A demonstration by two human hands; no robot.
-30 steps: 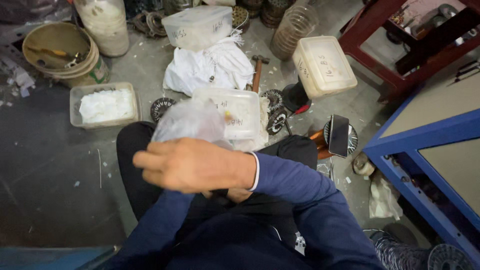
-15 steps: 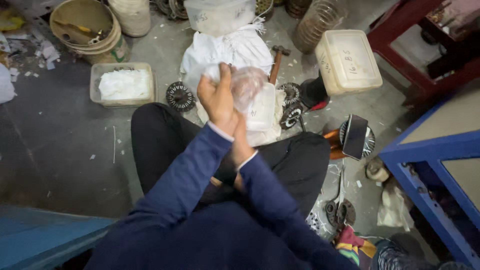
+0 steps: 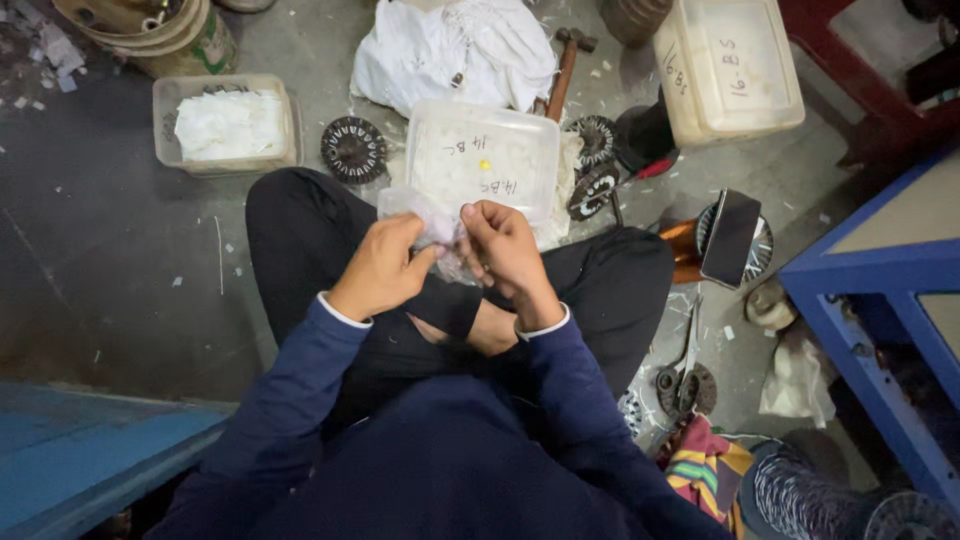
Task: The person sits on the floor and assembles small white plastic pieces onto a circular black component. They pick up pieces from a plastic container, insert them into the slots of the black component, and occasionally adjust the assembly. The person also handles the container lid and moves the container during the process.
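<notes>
Over the lap, left hand point(image 3: 378, 268) and right hand point(image 3: 505, 250) pinch a clear plastic bag point(image 3: 420, 215).

Dim, even overhead light; soft shadows pool on the grey floor point(image 3: 120, 290) beside the legs. White plastic box point(image 3: 485, 160) looks slightly overexposed. Focus sharp centrally, mild wide-angle stretch at the edges.

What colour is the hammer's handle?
Reddish-brown wood on the hammer, seen in the head view.
</notes>
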